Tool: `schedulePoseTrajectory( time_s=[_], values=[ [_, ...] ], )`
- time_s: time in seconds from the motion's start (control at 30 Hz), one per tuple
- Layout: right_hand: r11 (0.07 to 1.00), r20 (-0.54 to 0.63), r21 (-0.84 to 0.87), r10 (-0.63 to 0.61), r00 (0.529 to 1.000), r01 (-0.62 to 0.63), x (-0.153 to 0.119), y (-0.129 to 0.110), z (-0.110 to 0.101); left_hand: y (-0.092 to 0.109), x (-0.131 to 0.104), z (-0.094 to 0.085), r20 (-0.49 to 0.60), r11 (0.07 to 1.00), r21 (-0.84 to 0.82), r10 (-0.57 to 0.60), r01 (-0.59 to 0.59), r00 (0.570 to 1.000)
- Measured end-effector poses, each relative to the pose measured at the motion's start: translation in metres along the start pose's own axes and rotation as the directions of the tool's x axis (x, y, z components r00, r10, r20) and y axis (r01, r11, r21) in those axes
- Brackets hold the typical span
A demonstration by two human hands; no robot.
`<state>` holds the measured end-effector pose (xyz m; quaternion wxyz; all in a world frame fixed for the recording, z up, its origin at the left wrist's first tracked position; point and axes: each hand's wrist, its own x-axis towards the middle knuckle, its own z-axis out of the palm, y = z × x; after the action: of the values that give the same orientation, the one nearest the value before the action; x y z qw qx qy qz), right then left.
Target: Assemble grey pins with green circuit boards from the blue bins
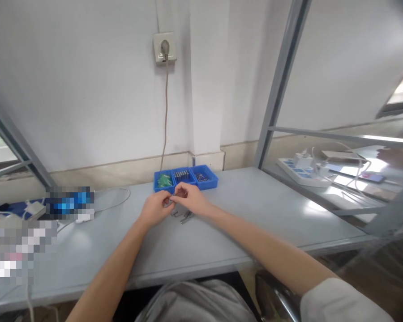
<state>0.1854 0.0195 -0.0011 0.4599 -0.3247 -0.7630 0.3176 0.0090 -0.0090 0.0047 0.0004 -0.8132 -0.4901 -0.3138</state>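
My left hand [157, 207] and my right hand [192, 199] meet just in front of the blue bins, fingertips pinched close together. Whatever small piece lies between them is too small and too covered by the fingers to name. On the table right below the hands lie a few short metal pieces [186, 218], thin and shiny. Behind the hands stand three joined blue bins: the left bin [156, 186] holds green pieces, the middle bin [190, 180] rows of small dark and silver parts, and the right bin [216, 181] loose small metal parts.
The grey table [248, 232] runs along the wall. A power strip [300, 174] with chargers and cables sits beyond the metal frame [278, 80] at right. At left a white cable [121, 201] loops near blurred-out items. A plug [165, 47] hangs its cord behind the bins.
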Motion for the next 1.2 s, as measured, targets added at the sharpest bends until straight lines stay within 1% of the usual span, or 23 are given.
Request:
schedulePoseTrajectory(
  time_s=[0.13,0.33,0.43,0.5,0.57,0.63,0.67,0.73,0.8,0.83,0.9,0.97,1.07,1.2],
  values=[
    [0.997,-0.015,-0.059,-0.053,0.998,0.052,-0.002,-0.005,0.000,-0.002,0.000,0.000,-0.023,1.000,-0.003,-0.018,0.018,1.000],
    [0.959,-0.035,-0.170,-0.236,0.971,0.227,-0.006,-0.010,0.000,-0.004,0.001,0.000,-0.052,1.000,0.001,-0.020,0.020,0.998],
    [0.948,-0.061,-0.213,-0.254,0.965,0.236,-0.005,-0.008,-0.001,-0.004,0.001,0.000,-0.058,0.999,0.004,-0.047,0.047,0.997],
    [0.958,-0.111,-0.206,-0.228,0.967,0.202,-0.001,-0.005,-0.007,-0.004,0.001,0.000,-0.058,0.998,0.010,-0.063,0.064,0.996],
    [0.964,-0.167,-0.213,-0.196,0.966,0.159,0.008,0.000,-0.017,-0.004,0.001,-0.001,-0.052,0.998,0.016,-0.067,0.068,0.996],
    [0.955,-0.195,-0.278,-0.159,0.968,0.100,0.022,0.007,-0.031,-0.003,0.001,-0.001,-0.046,0.998,0.018,-0.061,0.062,0.997],
    [0.946,-0.190,-0.318,-0.130,0.973,0.064,0.031,0.012,-0.038,-0.003,0.001,-0.001,-0.043,0.998,0.019,-0.057,0.058,0.997],
    [0.914,-0.136,-0.406,-0.072,0.988,0.010,0.051,0.022,-0.051,-0.003,0.001,-0.002,-0.030,0.999,0.018,-0.048,0.049,0.998],
    [0.847,-0.043,-0.531,-0.016,0.999,-0.010,0.071,0.034,-0.059,-0.003,0.001,-0.002,-0.014,0.999,0.021,-0.047,0.047,0.999],
    [0.791,-0.006,-0.610,0.051,0.999,-0.044,0.079,0.039,-0.062,-0.003,0.001,-0.002,-0.006,0.998,0.025,-0.049,0.049,0.999],
    [0.660,0.031,-0.744,0.191,0.981,-0.105,0.093,0.050,-0.062,-0.004,0.001,-0.002,0.005,0.998,0.031,-0.054,0.054,0.999],
    [0.586,0.036,-0.800,0.267,0.963,-0.132,0.103,0.058,-0.059,-0.004,0.000,-0.002,0.009,0.998,0.030,-0.057,0.056,0.998],
    [0.553,0.050,-0.823,0.303,0.952,-0.132,0.112,0.065,-0.053,-0.003,0.000,-0.002,0.011,0.998,0.019,-0.055,0.055,0.998],
    [0.510,0.071,-0.852,0.334,0.940,-0.117,0.119,0.069,-0.050,-0.002,0.001,-0.002,0.017,0.999,0.019,-0.051,0.051,0.999]
  ],
)
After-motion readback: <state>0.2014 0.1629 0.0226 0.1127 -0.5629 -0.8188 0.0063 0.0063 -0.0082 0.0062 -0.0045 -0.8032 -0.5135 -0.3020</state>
